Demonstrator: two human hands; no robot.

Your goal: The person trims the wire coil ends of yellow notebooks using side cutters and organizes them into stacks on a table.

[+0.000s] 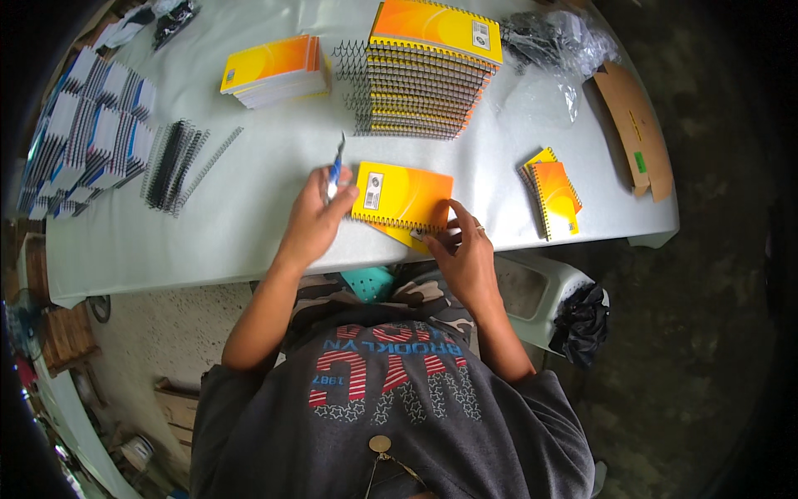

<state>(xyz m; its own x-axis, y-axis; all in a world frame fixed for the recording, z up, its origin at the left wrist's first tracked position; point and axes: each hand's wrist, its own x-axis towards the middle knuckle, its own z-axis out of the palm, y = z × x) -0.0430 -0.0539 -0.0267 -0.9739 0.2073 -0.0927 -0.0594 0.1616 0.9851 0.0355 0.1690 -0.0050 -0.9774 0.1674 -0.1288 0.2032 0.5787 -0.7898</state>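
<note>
A yellow-and-orange spiral notebook (405, 193) is in front of me at the table's near edge, its coil toward me. Beneath it, part of another yellow notebook (405, 236) pokes out. My left hand (318, 212) is closed around a slim tool (335, 176) with a blue-and-white handle and a dark pointed tip; its exact kind is unclear. The thumb of that hand is beside the notebook's left edge. With bent fingers, my right hand (465, 258) grips the notebook's lower right corner by the coil.
A tall stack of coil-bound notebooks (432, 91) stands at the back, beside unbound yellow-orange covers and pages (274, 71). Loose black coils (176, 166) and piled notebooks (91, 133) are left. On the right are small notebooks (555, 195), clear plastic (565, 50) and a cardboard piece (633, 129).
</note>
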